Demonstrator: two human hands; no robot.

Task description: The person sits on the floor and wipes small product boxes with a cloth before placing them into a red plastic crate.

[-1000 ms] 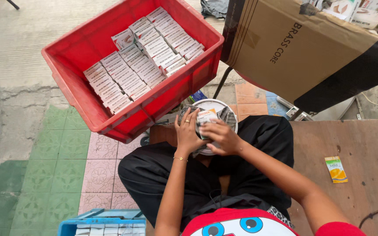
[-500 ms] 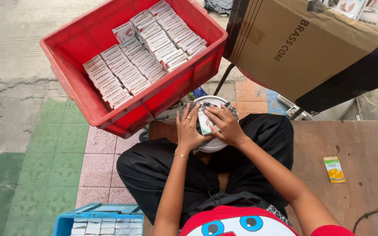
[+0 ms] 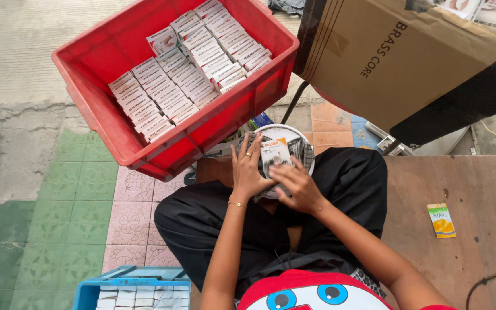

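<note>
A white round bowl (image 3: 304, 150) rests on my lap, over black trousers. Both hands are over it. My left hand (image 3: 248, 171) lies on its left side with fingers spread and a ring showing. My right hand (image 3: 295, 185) reaches in from the near right, fingers bent. Between the hands sits a small white and red carton (image 3: 274, 152), upright in the bowl, touched by both. Dark small parts fill the bowl around it; they are too small to make out.
A red crate (image 3: 105, 120) with rows of several small white cartons stands ahead on the left. A brown cardboard box (image 3: 397, 63) is at the upper right. A blue crate (image 3: 92, 289) with more cartons is at the bottom left. A small orange sachet (image 3: 441, 220) lies on the brown board (image 3: 477, 189).
My hands stay on the bowl; the fingers have shifted slightly around the small carton. The view has moved a little closer and to the left.
</note>
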